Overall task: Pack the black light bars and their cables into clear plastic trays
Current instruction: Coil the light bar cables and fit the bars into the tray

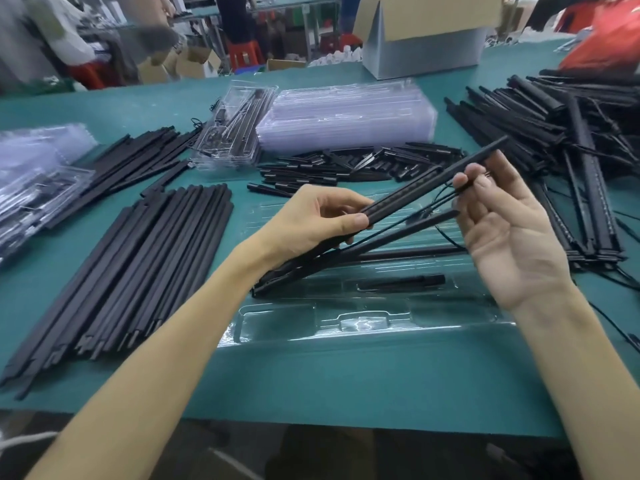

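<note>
- Left hand (322,216): fingers curled round long black light bar (433,181), held tilted above near clear plastic tray (277,317)
- Right hand (512,233): fingertips pinching thin black cable (437,195) beside bar's far-right end

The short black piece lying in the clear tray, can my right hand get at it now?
Probably not yet: the short black piece lies uncovered nearby, but fingers of the right hand pinch the light bar.

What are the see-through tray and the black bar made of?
Tray: likely thin clear plastic, glossy; light glints on it and the green table shows through. Bar: matte black, perhaps plastic or coated metal; it looks stiff and barely shines.
</note>
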Tool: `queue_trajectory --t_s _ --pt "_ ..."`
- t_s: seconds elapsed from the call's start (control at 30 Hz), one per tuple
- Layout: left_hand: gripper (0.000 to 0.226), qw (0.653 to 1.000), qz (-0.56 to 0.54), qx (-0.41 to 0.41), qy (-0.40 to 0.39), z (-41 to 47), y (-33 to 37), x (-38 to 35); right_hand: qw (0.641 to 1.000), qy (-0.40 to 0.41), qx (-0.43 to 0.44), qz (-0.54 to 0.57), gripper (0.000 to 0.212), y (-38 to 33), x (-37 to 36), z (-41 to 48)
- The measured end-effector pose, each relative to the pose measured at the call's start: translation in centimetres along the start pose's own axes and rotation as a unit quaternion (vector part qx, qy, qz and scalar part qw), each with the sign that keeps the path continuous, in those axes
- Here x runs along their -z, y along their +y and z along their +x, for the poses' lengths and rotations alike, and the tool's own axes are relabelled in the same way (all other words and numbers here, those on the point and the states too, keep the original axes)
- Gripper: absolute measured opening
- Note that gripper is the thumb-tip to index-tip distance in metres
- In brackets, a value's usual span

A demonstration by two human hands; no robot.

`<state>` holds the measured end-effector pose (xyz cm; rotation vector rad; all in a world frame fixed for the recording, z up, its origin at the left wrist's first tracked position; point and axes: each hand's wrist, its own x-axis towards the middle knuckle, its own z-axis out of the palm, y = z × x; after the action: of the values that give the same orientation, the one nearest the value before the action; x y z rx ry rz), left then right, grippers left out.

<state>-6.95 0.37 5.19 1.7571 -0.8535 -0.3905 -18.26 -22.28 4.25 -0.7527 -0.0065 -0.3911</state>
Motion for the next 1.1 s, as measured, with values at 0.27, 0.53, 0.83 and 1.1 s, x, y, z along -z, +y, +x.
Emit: queue_trajectory --t_s 0.27,0.53,0.83,1.1 --pt "0.032 0.992 0.123 0.013 -0.029 -1.0 -0.4 -0.3 0.973 0.070 0.130 -0.179 0.033 0.5 -0.1 -0.1" --pt "0.061 0.964 0.266 -0.016 -0.010 -2.2 -1.7 -0.5 0.950 0.067 0.160 -0.260 0.038 1.0 0.3 0.1" --pt "0.055 0.950 0.305 -0.056 -0.029 -2.9 -1.9 -0.3 0.858 0.001 0.227 -0.460 0.028 -1.8 1.1 -1.5" --pt "0.062 0.948 0.307 -0.051 -0.071 -3.7 -1.9 -0.9 0.589 -0.016 0.310 -0.746 0.025 -7.8 3.4 -3.0"
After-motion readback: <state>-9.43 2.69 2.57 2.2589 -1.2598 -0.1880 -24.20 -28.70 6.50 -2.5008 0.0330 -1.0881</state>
